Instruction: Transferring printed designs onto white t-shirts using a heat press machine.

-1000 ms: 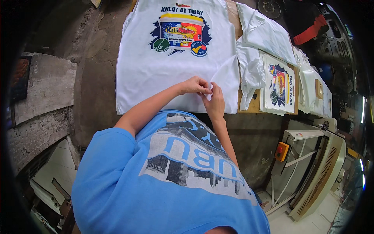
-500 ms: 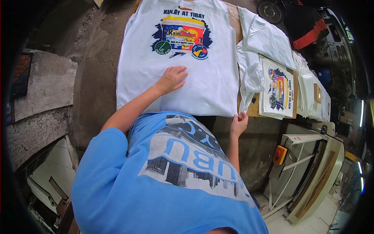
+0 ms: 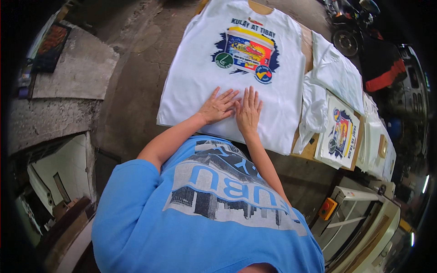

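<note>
A white printed shirt [image 3: 191, 82] lies spread on the table, its neckline at the far end and its lower edge close to my body. The print on its chest shows a paint bucket [image 3: 248, 50] in yellow, red and blue. My left hand [image 3: 219, 106] rests flat on the cloth below the print, fingers spread. Right beside it, my right hand [image 3: 248, 109] also lies flat with its fingers stretched out. Neither hand grips anything. The two hands almost touch at the thumbs.
To the right are a bunched white cloth [image 3: 314, 107], a folded white garment [image 3: 337, 68] and a stack of printed sheets [image 3: 334, 136]. A machine with an orange switch box [image 3: 327, 209] stands at lower right. A motorcycle wheel [image 3: 346, 42] shows at the far right.
My right hand has let go of the shirt's lower right corner and moved left onto the cloth beside my left hand. The view has shifted, so the shirt appears tilted and further right.
</note>
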Demonstrator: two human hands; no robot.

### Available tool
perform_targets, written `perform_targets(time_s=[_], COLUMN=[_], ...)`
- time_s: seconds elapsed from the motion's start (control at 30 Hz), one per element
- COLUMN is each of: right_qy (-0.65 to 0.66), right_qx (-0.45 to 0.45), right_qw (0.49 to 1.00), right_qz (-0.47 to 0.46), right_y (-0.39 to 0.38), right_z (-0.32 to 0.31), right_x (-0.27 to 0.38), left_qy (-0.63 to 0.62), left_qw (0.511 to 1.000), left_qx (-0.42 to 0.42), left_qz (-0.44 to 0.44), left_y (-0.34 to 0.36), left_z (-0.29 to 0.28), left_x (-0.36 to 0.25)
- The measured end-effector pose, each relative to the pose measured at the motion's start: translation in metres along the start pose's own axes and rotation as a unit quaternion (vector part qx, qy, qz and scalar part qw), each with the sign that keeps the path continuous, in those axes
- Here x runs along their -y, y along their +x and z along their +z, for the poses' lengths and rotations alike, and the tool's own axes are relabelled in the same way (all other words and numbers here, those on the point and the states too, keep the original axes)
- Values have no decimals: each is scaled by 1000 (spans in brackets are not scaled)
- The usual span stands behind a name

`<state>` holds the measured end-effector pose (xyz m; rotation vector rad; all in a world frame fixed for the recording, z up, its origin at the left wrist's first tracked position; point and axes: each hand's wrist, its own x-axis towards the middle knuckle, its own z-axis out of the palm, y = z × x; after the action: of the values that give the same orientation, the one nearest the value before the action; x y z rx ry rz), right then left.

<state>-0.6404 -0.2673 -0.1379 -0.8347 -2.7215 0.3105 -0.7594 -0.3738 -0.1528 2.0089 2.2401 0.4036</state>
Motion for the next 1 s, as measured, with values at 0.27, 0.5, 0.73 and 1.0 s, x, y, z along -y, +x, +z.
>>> perform_targets(time_s=[0.27, 0.5, 0.73, 1.0], right_qy=[-116, -81, -93, -53], right_qx=[-9, -55, -69, -106], right_qw=[968, 943, 972, 977], right_qz=[222, 318, 203, 179], right_y=[-60, -75, -47, -20], right_z=[-24, -61, -36, -58], right_x=[-105, -120, -90, -51], left_qy=[43, 48, 47, 55], left_qw=[961, 930, 949, 947], left_qx=[-89, -119, -138, -99], left_qz=[-258, -345, -281, -302], left_y=[-63, -68, -48, -52], left_z=[-22, -32, -30, -30], left_x=[61, 62, 55, 69])
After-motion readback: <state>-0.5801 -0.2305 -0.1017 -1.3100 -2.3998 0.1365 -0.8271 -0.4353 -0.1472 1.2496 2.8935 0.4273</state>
